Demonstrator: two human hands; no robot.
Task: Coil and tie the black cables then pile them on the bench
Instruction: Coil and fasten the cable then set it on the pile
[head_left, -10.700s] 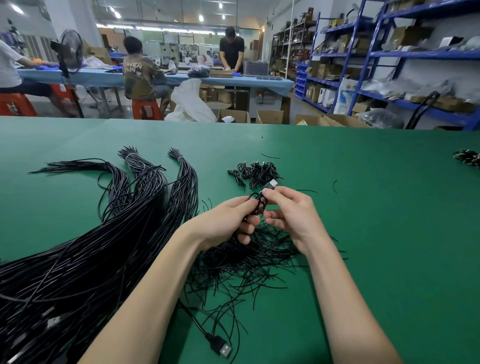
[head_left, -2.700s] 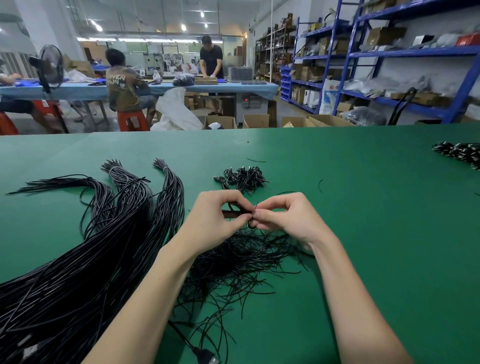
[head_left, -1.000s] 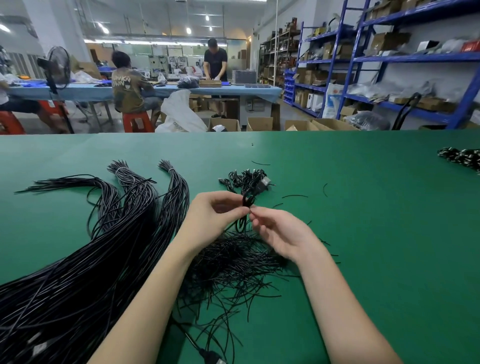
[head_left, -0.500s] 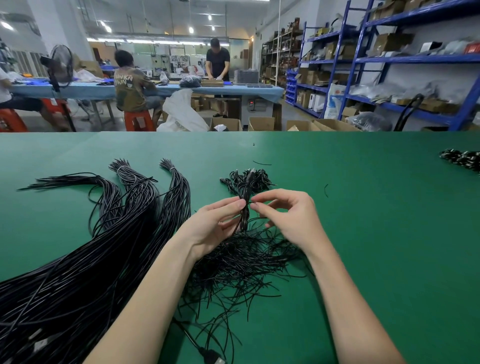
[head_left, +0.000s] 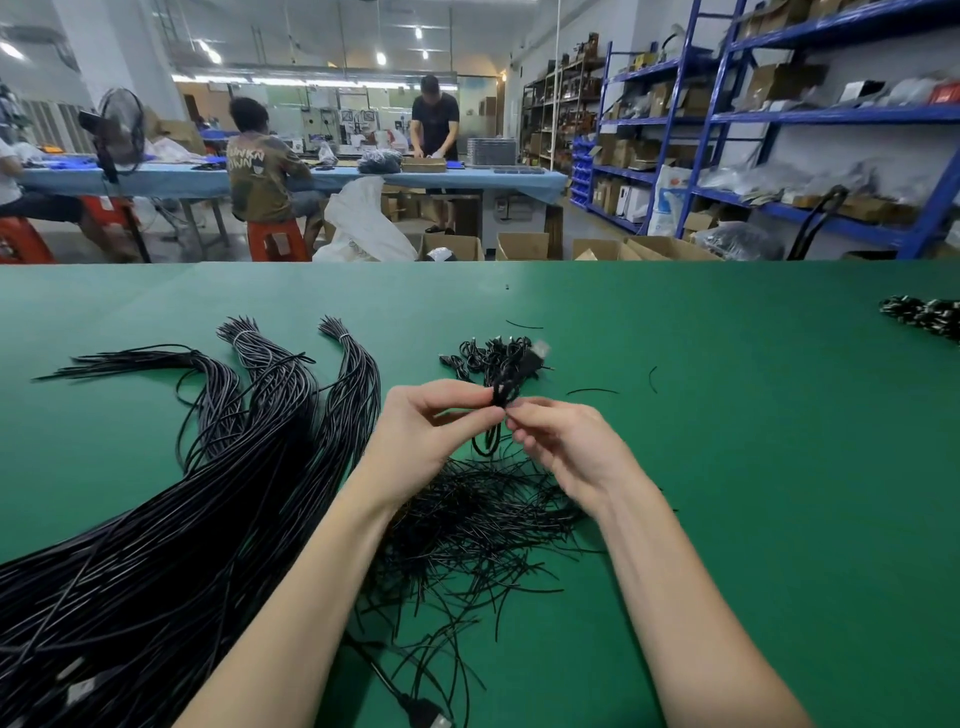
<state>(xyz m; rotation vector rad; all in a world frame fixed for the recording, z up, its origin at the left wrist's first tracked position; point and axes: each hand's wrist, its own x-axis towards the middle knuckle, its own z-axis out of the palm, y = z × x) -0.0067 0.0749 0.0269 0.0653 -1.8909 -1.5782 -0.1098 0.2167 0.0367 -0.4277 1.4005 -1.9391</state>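
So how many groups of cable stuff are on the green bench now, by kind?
Long cable bundles: 1 mass
Loose tie heap: 1
Finished coil piles: 2
Coil in hands: 1
Total: 5

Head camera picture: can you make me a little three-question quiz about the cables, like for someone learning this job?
1. True or false: both hands hold the coiled cable above the bench.
2. Where do the long uncoiled cables lie? A) by the left hand B) by the right hand C) on a shelf
3. What lies under the hands?

Key: 1 true. 2 A. 3 A heap of thin black ties.
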